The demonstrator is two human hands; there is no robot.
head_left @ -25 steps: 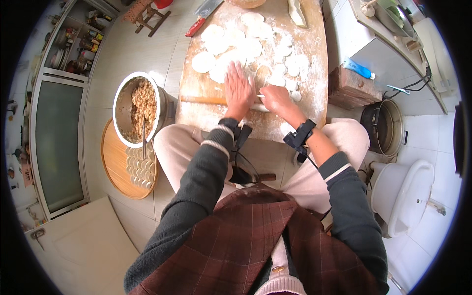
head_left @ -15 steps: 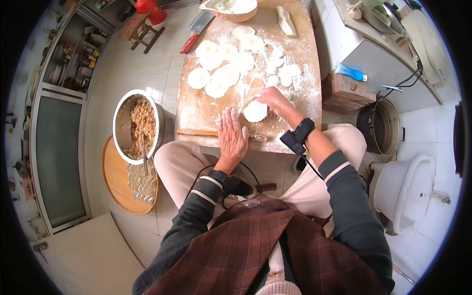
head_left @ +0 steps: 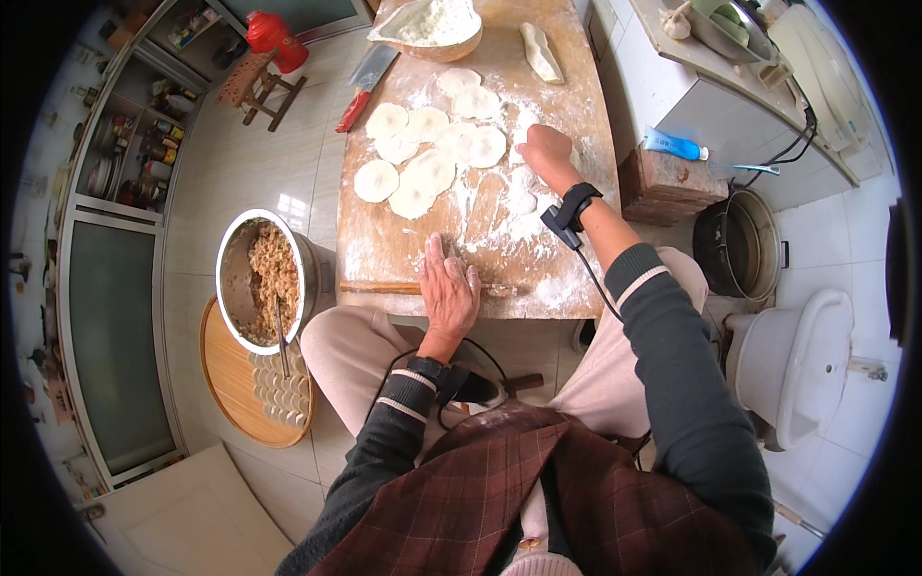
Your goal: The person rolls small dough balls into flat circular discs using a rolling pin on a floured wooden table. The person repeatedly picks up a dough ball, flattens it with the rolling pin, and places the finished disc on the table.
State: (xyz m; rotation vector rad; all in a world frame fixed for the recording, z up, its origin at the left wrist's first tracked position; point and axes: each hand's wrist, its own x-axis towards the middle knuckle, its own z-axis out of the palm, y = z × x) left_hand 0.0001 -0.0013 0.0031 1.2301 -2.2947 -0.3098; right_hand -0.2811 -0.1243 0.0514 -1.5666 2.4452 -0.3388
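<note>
My left hand (head_left: 448, 293) lies flat across a thin wooden rolling pin (head_left: 379, 287) near the board's front edge, fingers stretched out. Farther off, my right hand (head_left: 548, 155) is closed over the spot with small dough pieces; its fingers hide whatever they grip. One floury dough piece (head_left: 521, 199) shows just below that hand. To its left, several thin round dough wrappers (head_left: 376, 180) overlap on the floured wooden board (head_left: 384, 240). The rightmost wrapper (head_left: 482, 147) lies close to my right hand.
At the board's far end are a bowl of flour (head_left: 439, 24), a red-handled cleaver (head_left: 368, 84) and a dough roll (head_left: 542, 53). On the left stand a filling bowl (head_left: 276, 278) with a spoon and a round tray (head_left: 223, 384) of dumplings. Bricks (head_left: 663, 182) rise at the right.
The wrapper that lay in front of my right hand now rests at the right side of the wrapper group. My right hand has moved away toward the dough pieces. My left hand stays on the pin.
</note>
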